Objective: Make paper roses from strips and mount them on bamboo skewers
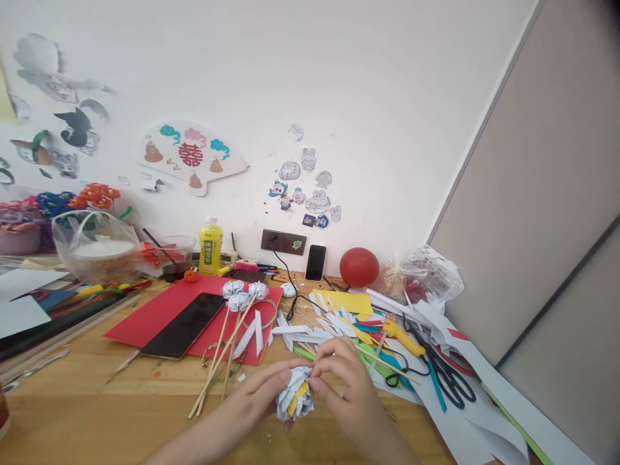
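Between my hands, over the front of the wooden table, is a white paper flower [295, 395] with a yellow centre. My left hand [268, 387] cups it from the left, its thumb lying along the top; some of its fingers are hidden beneath. The thumb and forefinger of my right hand [341, 381] pinch together at the flower's upper right edge. Further left lie several white paper flowers [239, 297] on thin wooden sticks [220, 365], their heads resting on red paper [194, 290].
A black tablet [186, 326] lies on the red paper. Cut paper strips [290, 330], a yellow glue gun [404, 338] with its cord and black scissors [448, 378] crowd the right. Behind stand a yellow drink bottle [210, 247], a phone [316, 263] and a red balloon [359, 267].
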The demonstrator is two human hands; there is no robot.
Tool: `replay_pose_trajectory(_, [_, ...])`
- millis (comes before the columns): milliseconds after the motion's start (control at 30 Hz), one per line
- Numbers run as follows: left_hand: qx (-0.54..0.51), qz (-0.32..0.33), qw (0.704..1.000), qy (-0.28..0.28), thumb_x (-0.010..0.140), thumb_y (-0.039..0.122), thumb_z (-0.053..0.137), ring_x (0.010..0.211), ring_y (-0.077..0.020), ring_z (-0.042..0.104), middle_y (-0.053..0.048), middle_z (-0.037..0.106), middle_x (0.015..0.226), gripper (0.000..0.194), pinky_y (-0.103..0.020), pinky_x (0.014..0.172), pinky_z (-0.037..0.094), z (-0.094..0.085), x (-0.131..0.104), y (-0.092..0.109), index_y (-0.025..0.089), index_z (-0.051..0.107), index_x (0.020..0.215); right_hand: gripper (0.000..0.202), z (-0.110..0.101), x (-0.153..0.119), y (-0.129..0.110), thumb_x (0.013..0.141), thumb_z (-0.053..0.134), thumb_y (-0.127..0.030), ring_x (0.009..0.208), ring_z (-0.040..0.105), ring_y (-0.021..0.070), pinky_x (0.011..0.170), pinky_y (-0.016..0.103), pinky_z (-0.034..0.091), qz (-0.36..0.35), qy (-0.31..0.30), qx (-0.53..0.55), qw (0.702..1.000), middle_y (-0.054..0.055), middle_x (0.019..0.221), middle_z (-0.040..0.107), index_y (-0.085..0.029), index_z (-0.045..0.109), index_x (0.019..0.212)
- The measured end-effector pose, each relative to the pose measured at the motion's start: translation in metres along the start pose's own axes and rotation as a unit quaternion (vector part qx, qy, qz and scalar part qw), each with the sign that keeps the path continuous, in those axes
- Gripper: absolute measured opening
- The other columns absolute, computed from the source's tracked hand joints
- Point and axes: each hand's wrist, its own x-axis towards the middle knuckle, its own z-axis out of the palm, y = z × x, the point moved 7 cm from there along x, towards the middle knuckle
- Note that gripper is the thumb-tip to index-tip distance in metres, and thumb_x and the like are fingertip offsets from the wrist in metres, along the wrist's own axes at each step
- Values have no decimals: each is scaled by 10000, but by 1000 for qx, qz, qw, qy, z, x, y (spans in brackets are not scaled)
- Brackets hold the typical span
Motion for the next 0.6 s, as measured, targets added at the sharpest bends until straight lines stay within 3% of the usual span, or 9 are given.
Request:
replay_pose_trajectory(133, [7, -5, 1000, 3, 764, 505, 575, 806, -213, 594, -28, 687, 1013, 378, -304, 701, 514, 0, 0, 0, 262, 683, 1032, 91, 4, -1, 18, 772, 581, -195, 849, 526, 177, 780, 301, 410, 102, 12, 71, 992, 21, 846, 526, -200, 576, 681])
replay_pose_trajectory(267, [0, -15, 1000, -3, 764, 496, 579, 888, -230, 569, -30, 651, 1085, 372, -306, 701, 519, -3, 0, -6, 269, 676, 1042, 112, 9, -4, 32, 698, 641, -226, 846, 521, 180, 796, 296, 402, 180, 13, 159, 971, 8, 847, 525, -205, 547, 756])
replay_pose_trajectory(333, [-15, -16, 1000, -10, 778, 462, 579, 849, -212, 573, -23, 642, 1096, 329, -297, 685, 518, -2, 1, -8, 275, 680, 1030, 203, 13, -6, 37, 678, 673, -284, 841, 511, 185, 786, 298, 400, 211, -8, 198, 957, 6, 839, 521, -204, 540, 809])
replay_pose_trajectory(400, [-55, -17, 998, -29, 796, 430, 566, 749, -185, 576, -19, 674, 973, 289, -281, 641, 511, 2, 2, -8, 262, 692, 995, 265, 17, -8, 42, 676, 684, -357, 828, 505, 190, 762, 300, 401, 239, -37, 223, 944, 9, 827, 515, -199, 541, 833])
replay_pose_trajectory(500, [-108, -6, 993, -55, 836, 394, 507, 631, -154, 551, -2, 665, 757, 271, -255, 577, 487, 10, 4, -7, 236, 698, 945, 346, 18, -9, 41, 677, 677, -442, 849, 505, 202, 774, 314, 399, 240, -60, 248, 937, 20, 854, 516, -199, 551, 889])
replay_pose_trajectory(600, [-100, -2, 994, -51, 855, 376, 467, 612, -142, 535, 0, 650, 777, 277, -236, 544, 465, 12, 5, -8, 225, 686, 932, 371, 14, -5, 32, 664, 693, -437, 964, 500, 226, 881, 345, 366, 193, -55, 251, 947, 34, 959, 519, -212, 562, 928])
